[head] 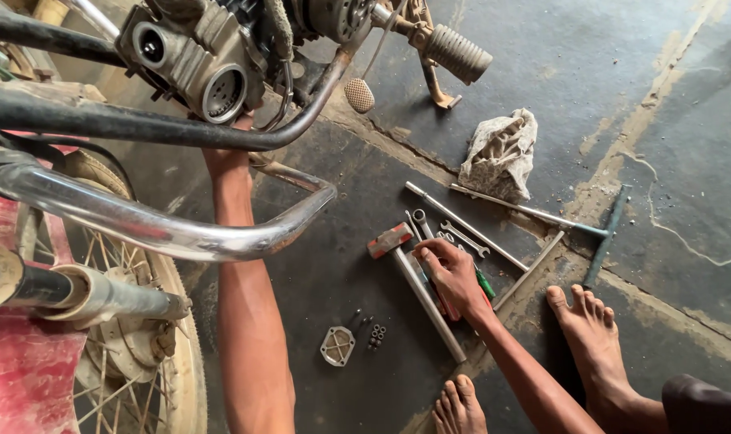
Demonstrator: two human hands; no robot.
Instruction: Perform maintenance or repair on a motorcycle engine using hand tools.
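Grey oil-stained concrete floor (663, 104). Right hand (454, 277) rests on scattered tools, fingers curled around small spanner (464, 239) beside hammer (391, 239) and long steel bar (430, 293). Left hand (225, 157) reaches up under motorcycle engine (197, 64), fingers hidden, grip unclear. Crumpled rag (500, 153) lies nearby; square gasket cover (337, 346) near left forearm.

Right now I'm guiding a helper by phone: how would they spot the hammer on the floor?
Start at the crumpled grey rag on the dark concrete floor. Below it lie long steel tools beside the right hand. The hammer alone has a red and grey block head, left of that hand.
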